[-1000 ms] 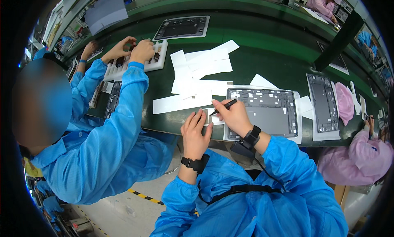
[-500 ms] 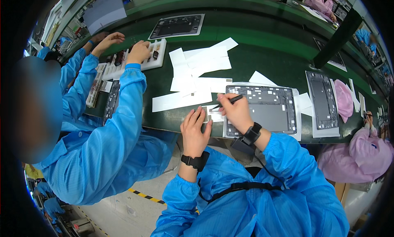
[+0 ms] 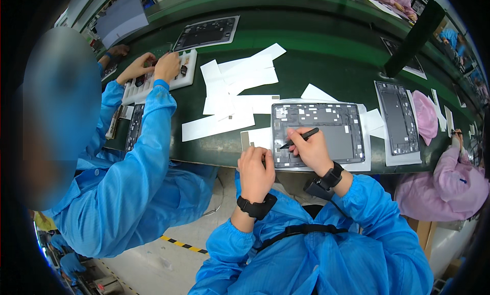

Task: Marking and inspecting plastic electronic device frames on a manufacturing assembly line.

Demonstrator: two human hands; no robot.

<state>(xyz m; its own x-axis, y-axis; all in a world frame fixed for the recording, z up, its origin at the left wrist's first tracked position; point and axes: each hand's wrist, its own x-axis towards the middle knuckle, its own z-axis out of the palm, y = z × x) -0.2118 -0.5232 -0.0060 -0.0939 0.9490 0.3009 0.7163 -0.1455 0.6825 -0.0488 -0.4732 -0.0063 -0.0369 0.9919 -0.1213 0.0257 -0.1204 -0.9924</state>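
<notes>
A dark grey tablet housing (image 3: 332,142) dotted with small white stickers lies on a white sheet in front of me. My right hand (image 3: 312,148) is closed around a slim black pointed tool (image 3: 308,134), too small here to tell whether pen or tweezers. The tool's tip meets the housing's left part. At the housing's lower left corner rests my left hand (image 3: 256,167), fingers fairly straight and close together, nothing visible in them. Just beyond its fingertips lies a white strip (image 3: 260,137) with a grey-brown patch.
Loose white strips (image 3: 240,75) overlap left of the housing. Another housing (image 3: 395,119) and a pink cloth (image 3: 424,116) lie to the right. At left a co-worker in blue (image 3: 117,193) reaches into a white tray (image 3: 189,73). A dark post (image 3: 416,37) rises at the far right.
My right hand has carried the tool from the white strip onto the housing's left part. My left hand has slid nearer and right, its spread fingers drawing together. The view has shifted slightly.
</notes>
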